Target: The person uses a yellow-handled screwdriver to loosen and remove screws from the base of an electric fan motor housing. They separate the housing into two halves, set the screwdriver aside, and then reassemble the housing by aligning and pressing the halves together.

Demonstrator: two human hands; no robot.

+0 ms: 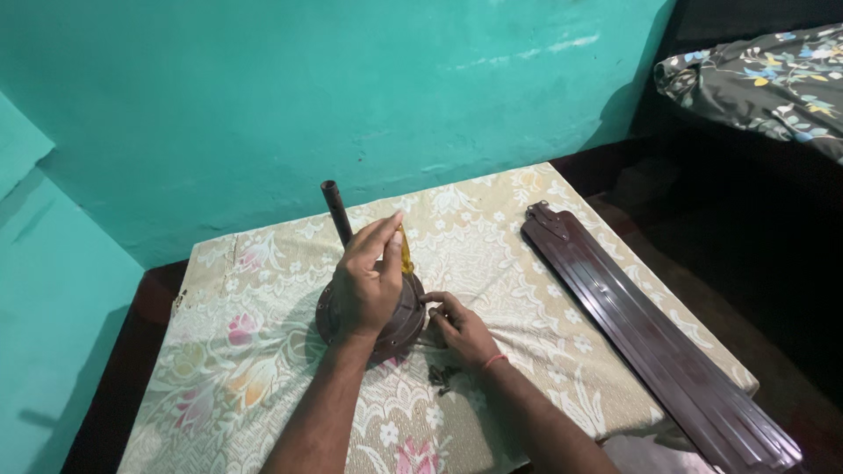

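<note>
Fan motor (399, 320) under left hand (367, 285) gripping yellow screwdriver (406, 252), right hand (463, 329) pinching its rim.

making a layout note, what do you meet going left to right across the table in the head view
dark metal rod → left hand holding a yellow-handled tool over the round brown motor housing → right hand touching the housing's side → stacked brown fan blades along the table's right edge

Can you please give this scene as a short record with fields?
Surface: table with floral cloth
Centre: round brown fan motor with upright rod
Left hand: over motor, gripping yellow-handled tool
Right hand: touching motor's side
Near right wrist: small dark parts
Right side: stacked brown fan blades
Behind: teal wall
</note>
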